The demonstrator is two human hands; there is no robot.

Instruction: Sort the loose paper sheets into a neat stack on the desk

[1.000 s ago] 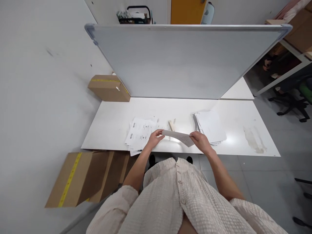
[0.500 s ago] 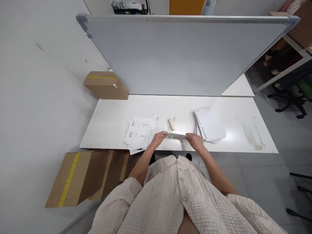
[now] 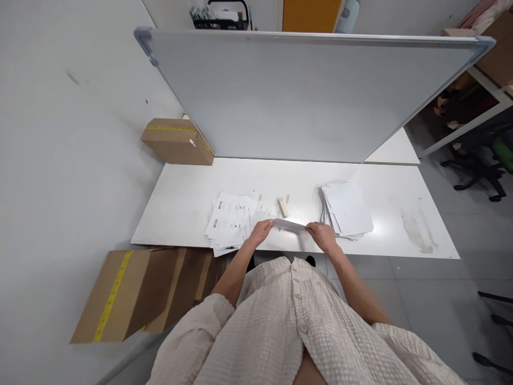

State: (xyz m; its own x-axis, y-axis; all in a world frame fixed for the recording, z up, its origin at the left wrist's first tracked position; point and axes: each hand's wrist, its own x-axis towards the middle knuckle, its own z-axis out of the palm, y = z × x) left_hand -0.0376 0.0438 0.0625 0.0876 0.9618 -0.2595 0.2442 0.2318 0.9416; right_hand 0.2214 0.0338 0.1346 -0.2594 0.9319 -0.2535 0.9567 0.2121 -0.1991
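Between my two hands a sheaf of white paper (image 3: 290, 224) is held up almost edge-on, over the front part of the table. My left hand (image 3: 262, 231) pinches its left end, and my right hand (image 3: 320, 235) grips the right end. How many sheets there are I cannot tell. Printed sheets (image 3: 230, 216) with barcodes lie in a loose pile left of my left hand. To the right, close beyond my right hand, rests a stack of white sheets (image 3: 348, 208). A small cream-coloured block (image 3: 282, 207) lies just behind the held paper.
A whiteboard (image 3: 264, 96) stands along the back of the white table (image 3: 180, 198). One cardboard box (image 3: 180, 147) sits at the table's back left corner; more taped boxes (image 3: 132, 289) are on the lower left. A wheeled chair (image 3: 479, 168) stands at the right.
The held paper tilts slightly more, its right end lower than before. My hands stay at its two ends. The whole view has shifted a little.
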